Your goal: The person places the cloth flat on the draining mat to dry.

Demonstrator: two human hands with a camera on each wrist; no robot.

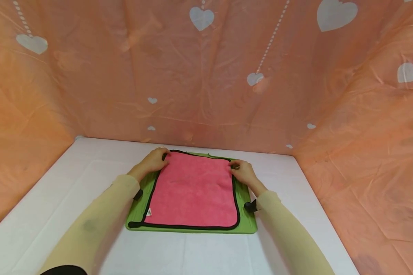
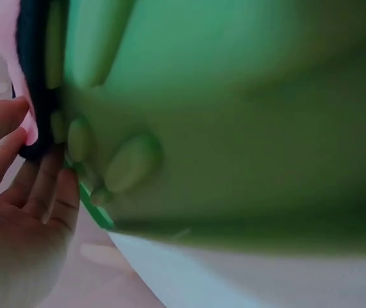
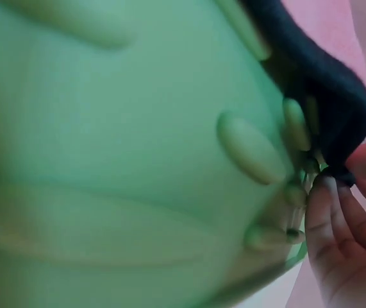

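Note:
A pink cloth (image 1: 194, 191) with black edging lies spread over a green board (image 1: 246, 227) that has raised oval bumps. My left hand (image 1: 155, 159) pinches the cloth's far left corner; in the left wrist view the cloth's pink edge (image 2: 29, 122) sits by the thumb and fingertips of that hand (image 2: 25, 212). At the far right corner my right hand (image 1: 244, 172) pinches the black edging (image 3: 336, 128), with the fingers (image 3: 362, 237) curled at the board's rim. A small white tag (image 1: 149, 212) shows near the cloth's near left corner.
The board rests on a table with a white cover (image 1: 179, 252). Orange sheeting with white hearts (image 1: 192, 76) hangs behind the table and along both sides. Small dark straps (image 1: 250, 206) show at both wrists.

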